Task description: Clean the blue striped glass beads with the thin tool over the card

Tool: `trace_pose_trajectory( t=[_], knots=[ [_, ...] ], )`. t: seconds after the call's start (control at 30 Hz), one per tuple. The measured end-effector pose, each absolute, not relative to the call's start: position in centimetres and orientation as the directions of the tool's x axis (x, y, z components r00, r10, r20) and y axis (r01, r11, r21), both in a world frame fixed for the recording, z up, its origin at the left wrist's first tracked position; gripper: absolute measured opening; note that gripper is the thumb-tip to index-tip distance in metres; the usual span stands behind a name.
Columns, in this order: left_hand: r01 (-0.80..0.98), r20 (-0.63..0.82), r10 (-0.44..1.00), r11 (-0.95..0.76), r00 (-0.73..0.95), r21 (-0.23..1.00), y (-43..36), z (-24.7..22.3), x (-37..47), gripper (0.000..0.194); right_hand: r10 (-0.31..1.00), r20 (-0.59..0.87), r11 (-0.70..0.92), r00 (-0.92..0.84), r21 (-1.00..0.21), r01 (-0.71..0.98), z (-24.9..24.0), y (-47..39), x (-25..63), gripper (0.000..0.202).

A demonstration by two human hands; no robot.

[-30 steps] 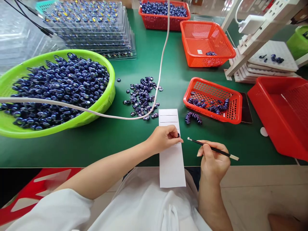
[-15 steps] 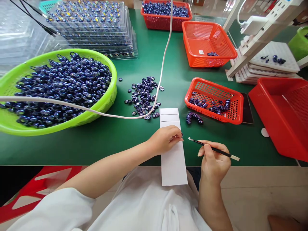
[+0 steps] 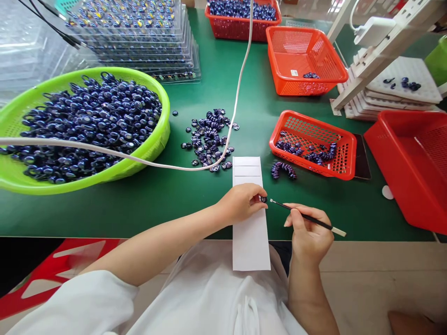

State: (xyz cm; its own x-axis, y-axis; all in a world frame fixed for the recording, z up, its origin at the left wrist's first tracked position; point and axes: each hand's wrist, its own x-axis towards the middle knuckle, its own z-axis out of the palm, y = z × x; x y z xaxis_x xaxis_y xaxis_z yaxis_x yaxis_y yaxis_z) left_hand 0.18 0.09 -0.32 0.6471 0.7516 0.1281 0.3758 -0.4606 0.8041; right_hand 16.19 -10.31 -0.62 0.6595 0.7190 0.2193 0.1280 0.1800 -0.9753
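My left hand (image 3: pixel 243 203) pinches a small dark round part (image 3: pixel 263 199) over a white paper strip (image 3: pixel 250 249), which hangs past the table's front edge. Between the fingers of my right hand (image 3: pixel 310 230) is a thin black tool (image 3: pixel 316 220) with a pale rear end. Its small white tip points left, just short of the dark part. Beyond the strip lies a loose pile of dark blue glossy parts (image 3: pixel 209 139). A curved row of such parts (image 3: pixel 283 169) rests right of the strip, beside a shallow red basket (image 3: pixel 349 160) holding more.
A big green basket (image 3: pixel 164 125) full of dark parts stands left. Stacked clear trays (image 3: pixel 188 60) are behind it. Red baskets (image 3: pixel 307 88) line the back, and a red bin (image 3: pixel 401 186) stands right. A white cable (image 3: pixel 239 86) loops above the table (image 3: pixel 195 200).
The tool in my right hand has moved left, closer to the dark part. More of that part now shows at my left fingertips. The view has shifted slightly.
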Motion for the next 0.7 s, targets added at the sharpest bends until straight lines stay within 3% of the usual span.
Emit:
trace_pose_trajectory(
  t=[0.33, 0.7],
  knots=[
    [0.238, 0.215, 0.733, -0.461, 0.645, 0.855, 0.24, -1.21, 0.45, 0.015, 0.767, 0.210, 0.119, 0.606, -0.975, 0.188, -0.58, -10.45, 16.23, 0.009],
    [0.295, 0.232, 0.717, -0.528, 0.657, 0.796, -0.04, -1.32, 0.67, 0.015, 0.771, 0.207, 0.019, 0.602, -0.953, 0.303, -0.68, -10.46, 15.93, 0.007]
  ],
)
